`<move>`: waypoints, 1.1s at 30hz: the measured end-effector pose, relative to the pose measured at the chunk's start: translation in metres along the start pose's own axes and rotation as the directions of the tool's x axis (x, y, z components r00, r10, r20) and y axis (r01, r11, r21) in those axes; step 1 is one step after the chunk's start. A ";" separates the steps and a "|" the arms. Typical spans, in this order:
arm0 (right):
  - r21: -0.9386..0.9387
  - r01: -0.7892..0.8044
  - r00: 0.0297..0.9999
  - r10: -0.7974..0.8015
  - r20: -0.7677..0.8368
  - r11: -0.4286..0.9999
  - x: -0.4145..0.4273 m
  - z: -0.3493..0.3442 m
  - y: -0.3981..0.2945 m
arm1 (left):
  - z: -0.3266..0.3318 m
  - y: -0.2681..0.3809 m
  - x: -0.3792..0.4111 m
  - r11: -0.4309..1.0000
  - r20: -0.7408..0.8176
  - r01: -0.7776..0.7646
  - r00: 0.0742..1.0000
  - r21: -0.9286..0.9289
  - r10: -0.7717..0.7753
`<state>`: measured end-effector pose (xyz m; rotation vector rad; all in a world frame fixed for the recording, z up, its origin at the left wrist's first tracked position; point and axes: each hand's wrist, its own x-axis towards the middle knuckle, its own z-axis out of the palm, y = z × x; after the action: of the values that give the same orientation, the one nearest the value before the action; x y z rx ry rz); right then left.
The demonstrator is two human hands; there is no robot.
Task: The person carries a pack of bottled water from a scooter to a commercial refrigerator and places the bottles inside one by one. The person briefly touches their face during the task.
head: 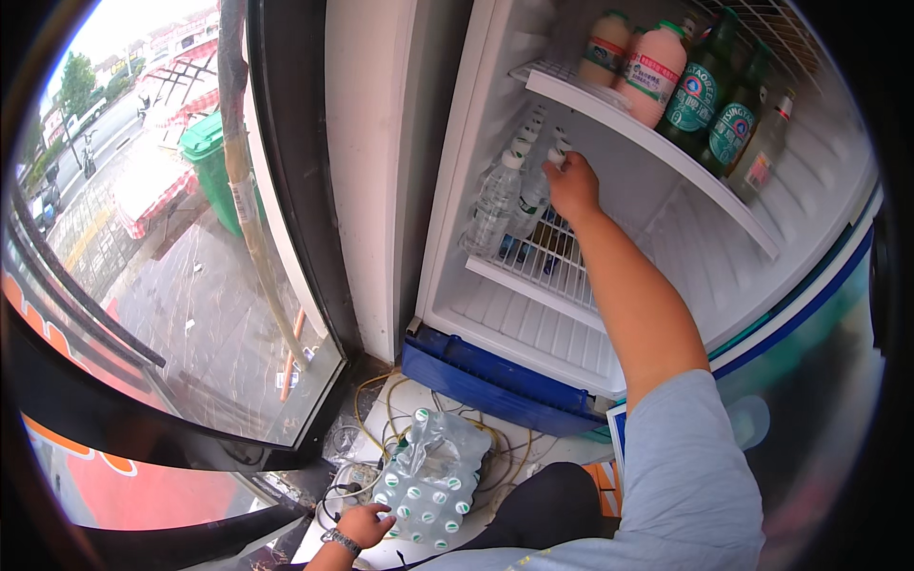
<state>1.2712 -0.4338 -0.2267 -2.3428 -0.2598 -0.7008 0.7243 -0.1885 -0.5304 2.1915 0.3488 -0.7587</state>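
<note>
My right hand (575,187) reaches into the open refrigerator and grips a clear plastic water bottle (532,200) near its white cap. That bottle is on the wire shelf (550,250), beside a row of similar bottles (493,196) along the left wall. Down on the floor lies a plastic-wrapped pack of water bottles (432,464), its caps marked green and white; the film is torn open toward the far end. At the near left edge of the pack, my left hand (364,524) has its fingers apart and holds nothing. Whether its fingertips touch a cap is hard to tell.
The upper shelf (643,118) carries a pink drink bottle (650,75) and green Tsingtao beer bottles (696,93). A blue base panel (493,382) juts below the refrigerator. Tangled cables (389,410) lie around the pack. A glass door (214,321) stands at left.
</note>
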 end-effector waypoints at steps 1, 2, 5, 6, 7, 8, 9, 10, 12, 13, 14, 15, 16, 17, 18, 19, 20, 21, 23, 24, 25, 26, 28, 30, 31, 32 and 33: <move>0.004 0.010 1.000 -0.010 0.003 1.000 -0.001 0.005 0.005 | 0.002 -0.003 0.001 1.000 -0.021 -0.016 1.000 -0.002 0.016; 0.008 0.020 1.000 -0.020 0.006 1.000 -0.003 0.009 0.010 | 0.003 -0.005 0.001 0.999 -0.042 -0.034 0.999 -0.003 0.033; -0.036 -0.007 1.000 0.006 -0.026 0.999 -0.010 0.017 0.014 | 0.003 -0.006 0.002 0.999 -0.049 -0.047 0.998 0.009 0.047; -0.059 -0.038 0.998 0.035 -0.046 0.998 -0.015 0.019 0.013 | 0.002 -0.004 0.001 1.000 -0.019 -0.027 0.999 0.014 0.027; -0.081 -0.070 0.996 0.064 -0.067 0.994 -0.019 0.020 0.011 | -0.001 -0.002 0.001 1.000 0.011 -0.008 1.000 0.020 0.007; -0.104 -0.102 0.992 0.093 -0.089 0.989 -0.024 0.021 0.011 | -0.004 0.001 0.001 1.000 0.041 0.010 0.999 0.027 -0.011; -0.062 -0.097 0.990 0.090 -0.112 0.993 -0.031 0.022 0.012 | -0.005 0.002 0.000 1.000 0.041 0.004 0.999 0.028 -0.006; -0.019 -0.091 0.987 0.087 -0.136 0.996 -0.040 0.022 0.014 | -0.005 0.002 -0.001 1.000 0.042 -0.002 0.999 0.028 0.001; 0.127 -0.003 0.986 0.024 -0.166 0.992 -0.074 0.025 0.011 | -0.008 0.004 -0.004 0.999 0.036 -0.008 0.999 0.034 0.007; 0.233 0.082 0.983 -0.040 -0.179 0.969 -0.105 0.026 0.000 | -0.011 0.006 -0.007 1.000 0.034 0.000 0.999 0.022 -0.001; 0.280 0.189 0.978 -0.155 -0.139 0.941 -0.145 0.023 -0.016 | -0.015 0.008 -0.011 1.000 0.025 0.012 1.000 0.009 -0.012; 0.154 0.372 0.928 -0.365 -0.068 0.916 -0.187 0.015 -0.013 | -0.015 0.010 -0.010 1.000 0.027 0.005 1.000 0.002 -0.005; 0.238 0.511 0.849 -0.528 0.007 0.826 -0.234 0.006 -0.030 | -0.010 0.006 -0.010 0.999 -0.053 -0.053 0.997 -0.012 0.052; 0.431 0.446 0.710 -0.603 0.363 0.784 -0.279 -0.002 -0.018 | -0.009 0.007 -0.007 0.997 -0.036 -0.073 0.997 -0.010 0.073; 0.416 0.788 0.376 -0.890 0.259 0.454 -0.320 0.014 0.000 | -0.009 0.008 -0.006 0.997 -0.026 -0.079 0.997 -0.008 0.079; 0.546 0.644 0.320 -0.837 0.444 0.536 -0.369 0.026 0.014 | -0.008 0.008 -0.004 0.996 -0.013 -0.088 0.996 -0.007 0.087; 0.605 0.470 0.250 -0.754 0.608 0.643 -0.417 0.039 0.027 | -0.006 0.006 -0.002 0.995 -0.009 -0.095 0.995 -0.010 0.095; 0.448 0.347 0.139 -0.517 0.844 0.824 -0.446 0.048 0.030 | -0.005 0.005 -0.003 0.996 -0.010 -0.090 0.996 -0.012 0.090; 0.156 0.451 -0.110 -0.119 0.987 0.879 -0.456 0.061 0.017 | -0.006 0.006 -0.003 0.997 -0.013 -0.083 0.997 -0.011 0.082; 0.061 0.440 -0.180 0.022 0.983 0.896 -0.462 0.079 0.019 | -0.008 0.008 -0.006 0.997 0.003 -0.077 0.997 -0.009 0.077; -0.039 0.436 -0.256 0.165 0.952 0.899 -0.469 0.091 0.020 | -0.008 0.009 -0.007 0.994 -0.004 -0.106 0.994 0.022 0.106; 0.001 0.491 -0.243 0.136 0.961 0.871 -0.469 0.104 0.022 | -0.009 0.008 -0.004 0.990 -0.010 -0.133 0.991 0.051 0.134; -0.239 0.276 0.186 0.192 0.964 0.931 -0.527 0.143 0.067 | -0.005 0.011 -0.003 0.989 0.007 -0.132 0.991 0.068 0.132; -0.315 0.165 0.136 0.295 0.946 0.935 -0.496 0.133 0.020 | -0.007 0.010 -0.003 0.991 0.015 -0.117 0.993 0.070 0.117; -0.302 0.039 0.287 0.278 0.917 0.953 -0.524 0.143 0.032 | -0.006 0.010 -0.008 0.987 0.004 -0.143 0.990 0.080 0.143; -0.250 -0.077 0.445 0.258 0.858 0.965 -0.544 0.151 0.043 | -0.009 0.015 -0.012 0.990 0.027 -0.129 0.991 0.056 0.128; -0.270 -0.169 0.423 0.317 0.849 0.948 -0.543 0.151 0.037 | -0.012 0.018 -0.014 0.993 0.031 -0.116 0.993 0.030 0.115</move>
<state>0.8933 -0.3626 -0.6404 -2.5990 -0.3008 0.7815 0.7263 -0.1919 -0.5051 2.2070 0.1943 -0.7359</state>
